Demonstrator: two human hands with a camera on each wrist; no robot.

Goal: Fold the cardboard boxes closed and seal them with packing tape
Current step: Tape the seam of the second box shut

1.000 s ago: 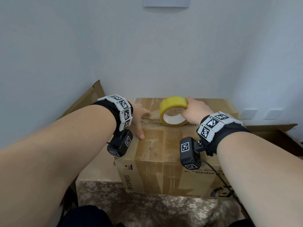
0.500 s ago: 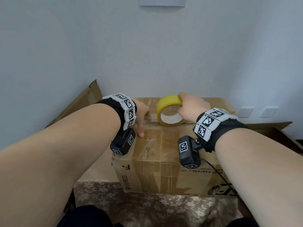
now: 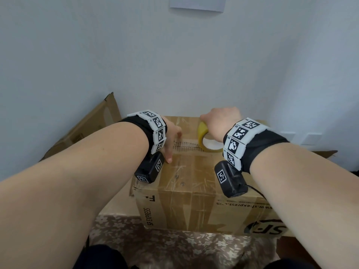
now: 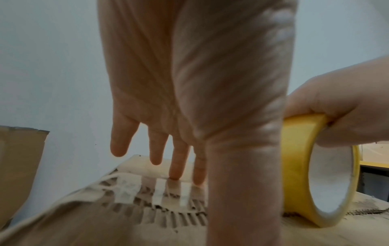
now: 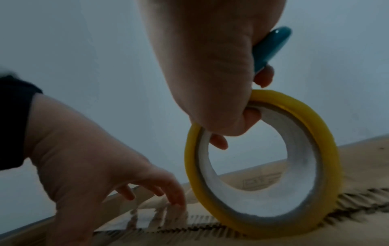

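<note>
brown cardboard box (image 3: 194, 177) with sf express print sits on a floral-patterned cloth (image 3: 174, 247), flaps folded shut, the ragged corrugated seam (image 3: 186, 147) running across the top. right hand (image 3: 219, 123) grips the yellow roll of packing tape (image 4: 305, 168) standing on edge on the seam, fingers (image 5: 219, 141) curled through the core; it also holds a teal-handled tool (image 5: 269, 50), likely a cutter, can't tell for sure. left hand (image 3: 171, 136) is spread, fingers (image 4: 179, 159) straight, tips pressing the clear tape end (image 5: 155, 214) down on the seam just left of the roll, thumb on the near flap. a loose cardboard sheet (image 3: 87, 129) leans on the wall to the left, another flap (image 3: 320, 154) on the right

step looks like running tape along the seam, seal barely started

risks: if the left fingers lift or slip, the tape end could peel up when the roll pulls away. roll drifting off the seam line would leave the gap uncovered. torn fluting gives poor adhesion, so the strip may bridge and wrinkle. the extra tool weakens the right grip, the roll could tip or drop. pushing hard near the middle could cave the flaps in
</note>
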